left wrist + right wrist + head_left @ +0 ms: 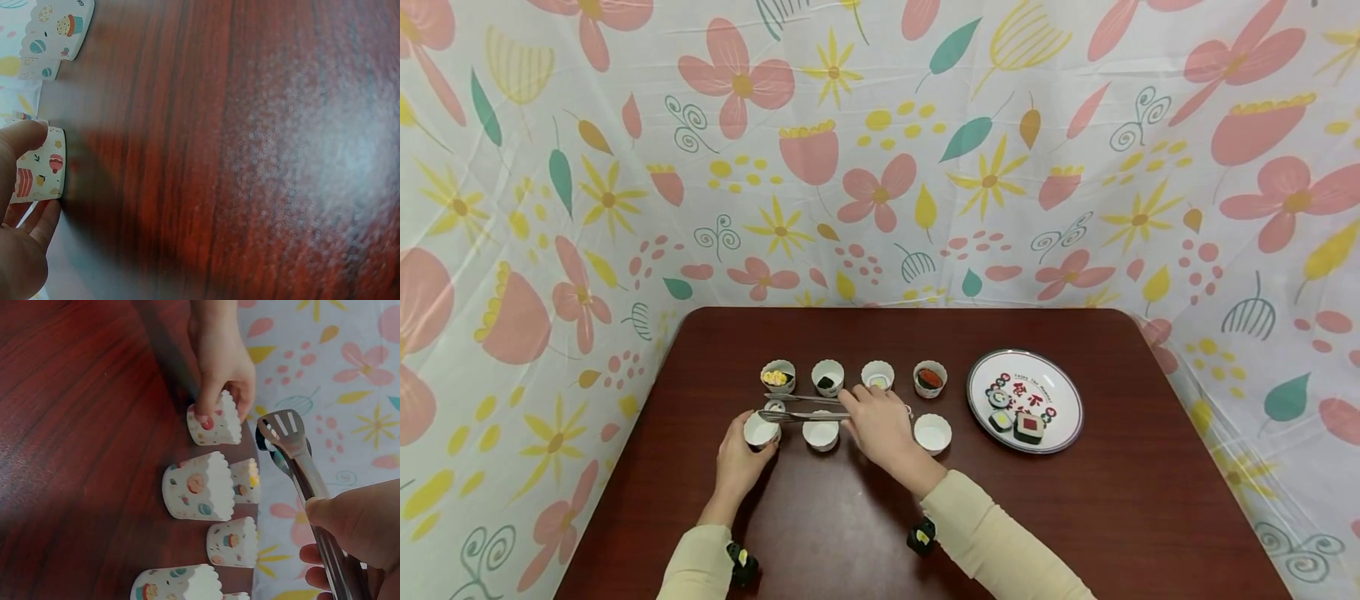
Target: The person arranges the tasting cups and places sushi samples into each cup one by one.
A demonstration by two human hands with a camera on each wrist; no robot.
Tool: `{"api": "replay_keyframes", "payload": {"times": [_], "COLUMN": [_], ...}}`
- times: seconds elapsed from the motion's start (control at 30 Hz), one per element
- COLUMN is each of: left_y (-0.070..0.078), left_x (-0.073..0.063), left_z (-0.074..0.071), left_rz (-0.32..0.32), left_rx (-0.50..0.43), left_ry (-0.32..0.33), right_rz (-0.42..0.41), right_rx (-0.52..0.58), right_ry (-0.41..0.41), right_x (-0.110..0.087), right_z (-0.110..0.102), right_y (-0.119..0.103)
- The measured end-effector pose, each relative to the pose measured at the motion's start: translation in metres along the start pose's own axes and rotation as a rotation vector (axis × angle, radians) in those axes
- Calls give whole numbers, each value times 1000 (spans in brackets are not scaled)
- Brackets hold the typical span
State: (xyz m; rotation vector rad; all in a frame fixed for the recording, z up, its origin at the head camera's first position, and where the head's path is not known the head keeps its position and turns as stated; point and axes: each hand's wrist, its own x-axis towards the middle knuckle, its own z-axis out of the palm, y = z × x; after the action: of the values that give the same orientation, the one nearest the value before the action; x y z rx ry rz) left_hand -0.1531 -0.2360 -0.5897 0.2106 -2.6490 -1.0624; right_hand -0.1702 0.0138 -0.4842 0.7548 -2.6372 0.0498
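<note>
My left hand [741, 462] grips a white scalloped paper cup [762, 432] at the front left, thumb on one side and fingers on the other. The cup's printed side [47, 165] shows in the left wrist view. My right hand [877, 422] holds metal tongs [306, 469] with slotted tips, reaching leftward over the front cups. A small dark-edged sushi roll [774, 407] sits between the tong tips, right by the far rim of the gripped cup. Beside that cup stands another white cup [821, 433], its inside bare.
Behind stand cups with yellow-topped sushi [778, 378], a dark piece [826, 382], a pale yellow-centred piece [877, 381] and red-topped sushi [929, 378]. Another cup [932, 434] stands right of my right hand. A round plate [1060, 392] at the right bears several sushi pieces.
</note>
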Motion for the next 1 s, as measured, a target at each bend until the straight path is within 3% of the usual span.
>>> {"api": "replay_keyframes", "payload": {"times": [0.27, 0.7, 1.0], "left_y": [-1, -2, -3], "left_x": [0, 0, 0], "left_z": [-3, -1, -1], "left_rz": [-67, -60, -70], "left_rx": [-10, -8, -13], "left_ry": [-85, -65, -69], "right_rz": [-5, -5, -8], "right_rx": [1, 8, 5], "right_ry": [-29, -111, -60], "right_x": [1, 3, 3], "right_z": [6, 13, 20], "right_y": [-10, -24, -26]}}
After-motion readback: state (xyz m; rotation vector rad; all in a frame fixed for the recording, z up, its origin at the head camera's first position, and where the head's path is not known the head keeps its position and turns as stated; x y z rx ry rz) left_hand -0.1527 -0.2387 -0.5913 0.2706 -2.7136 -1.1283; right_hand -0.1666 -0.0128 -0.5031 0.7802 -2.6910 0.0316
